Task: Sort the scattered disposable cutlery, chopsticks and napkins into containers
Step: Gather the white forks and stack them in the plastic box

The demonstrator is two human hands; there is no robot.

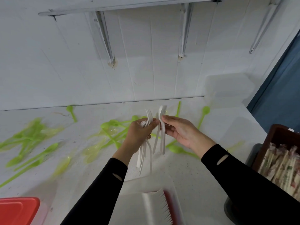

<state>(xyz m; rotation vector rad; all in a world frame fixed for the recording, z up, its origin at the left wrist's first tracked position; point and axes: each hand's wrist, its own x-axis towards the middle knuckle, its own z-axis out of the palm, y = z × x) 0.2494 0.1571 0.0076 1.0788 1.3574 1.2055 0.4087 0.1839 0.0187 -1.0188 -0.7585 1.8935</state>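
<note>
White plastic forks (142, 159) fill the left hand (139, 133), fingers curled tight round the bundle above the table (186, 172). Just right of that bundle, the right hand (181, 132) pinches a few separate forks (163, 143) between thumb and fingers. Green spoons (112, 123) lie scattered behind the bundle, and wrapped chopsticks (282, 166) fill a brown box (274, 129) far to its right.

Bright, soft, even light with only faint shadows, motion blur smearing the green spoons (32, 140) at left, and wide-angle bending across the wall (65, 62).
</note>
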